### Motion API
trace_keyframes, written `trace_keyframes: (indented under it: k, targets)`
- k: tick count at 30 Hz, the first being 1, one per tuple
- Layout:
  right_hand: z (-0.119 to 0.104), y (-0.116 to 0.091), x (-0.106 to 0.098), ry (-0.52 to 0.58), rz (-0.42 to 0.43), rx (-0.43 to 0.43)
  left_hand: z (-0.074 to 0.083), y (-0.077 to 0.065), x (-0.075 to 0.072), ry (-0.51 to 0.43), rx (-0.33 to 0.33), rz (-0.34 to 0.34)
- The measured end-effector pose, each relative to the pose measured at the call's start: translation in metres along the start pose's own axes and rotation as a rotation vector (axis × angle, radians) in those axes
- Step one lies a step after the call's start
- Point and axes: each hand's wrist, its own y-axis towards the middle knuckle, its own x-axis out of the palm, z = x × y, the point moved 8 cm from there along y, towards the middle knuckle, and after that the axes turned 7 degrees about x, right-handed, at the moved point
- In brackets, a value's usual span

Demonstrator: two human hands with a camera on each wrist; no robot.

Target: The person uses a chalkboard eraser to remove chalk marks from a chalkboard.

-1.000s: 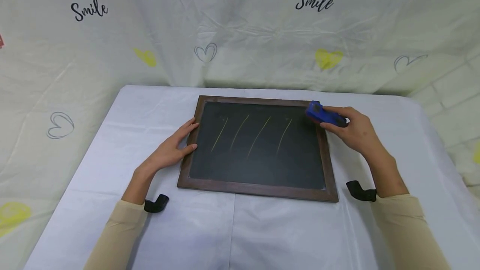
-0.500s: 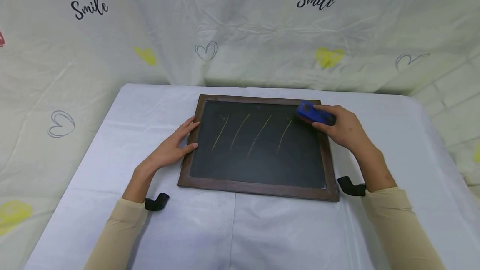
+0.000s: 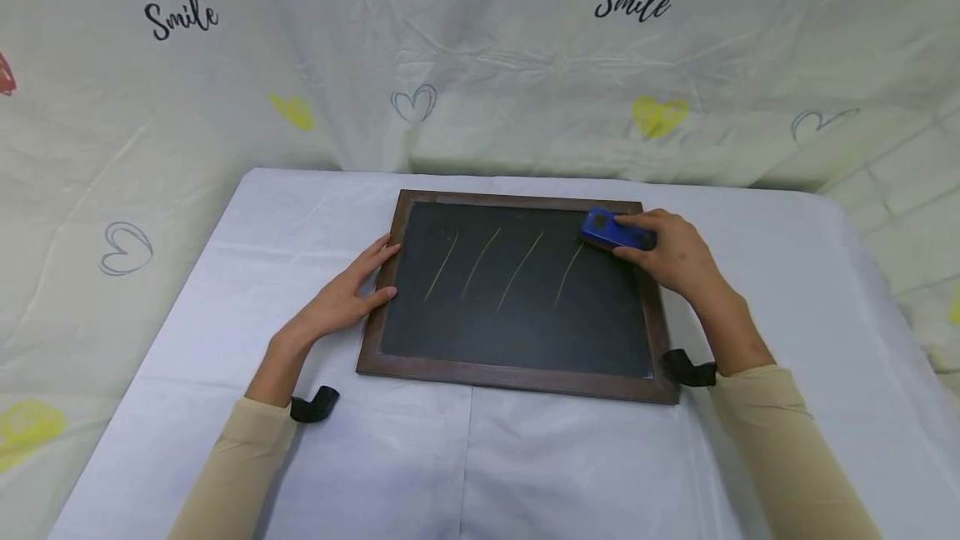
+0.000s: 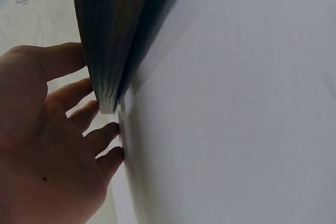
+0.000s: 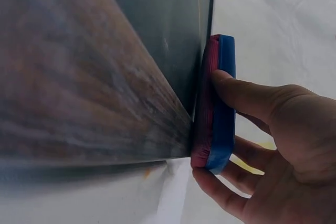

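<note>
A chalkboard (image 3: 517,344) in a dark wooden frame lies on the table, with several slanted yellow chalk lines (image 3: 519,272) across its upper half. My left hand (image 3: 347,297) rests against the frame's left side; in the left wrist view, the thumb and fingers touch the frame's edge (image 4: 107,51). With my right hand (image 3: 681,255) I grip a blue chalkboard eraser (image 3: 600,227) at the board's upper right. Its left end sits at the top of the rightmost line. The right wrist view shows the eraser's reddish felt side (image 5: 206,103) facing the board, thumb and fingers around the blue body.
White cloth (image 3: 465,457) covers the table around the board. Behind it hangs a pale backdrop (image 3: 517,48) printed with hearts and lettering. A black curved mount (image 3: 315,405) is on the left wrist, and another (image 3: 688,369) is on the right, near the frame's right side.
My right hand has moved left with the eraser, from the frame's upper right corner onto the board, to the rightmost line's top. The left hand stays in place.
</note>
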Motion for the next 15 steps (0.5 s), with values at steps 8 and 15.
trace_keyframes:
  k: [8, 15]
  targets:
    - [-0.0009, 0.0022, 0.0035, 0.001, 0.010, 0.016, -0.0002, 0.0005, 0.0000, 0.007, -0.006, 0.000]
    - [-0.0050, 0.0033, 0.0064, -0.012, -0.025, 0.016, -0.0001, 0.0003, 0.0000, 0.006, -0.013, 0.000]
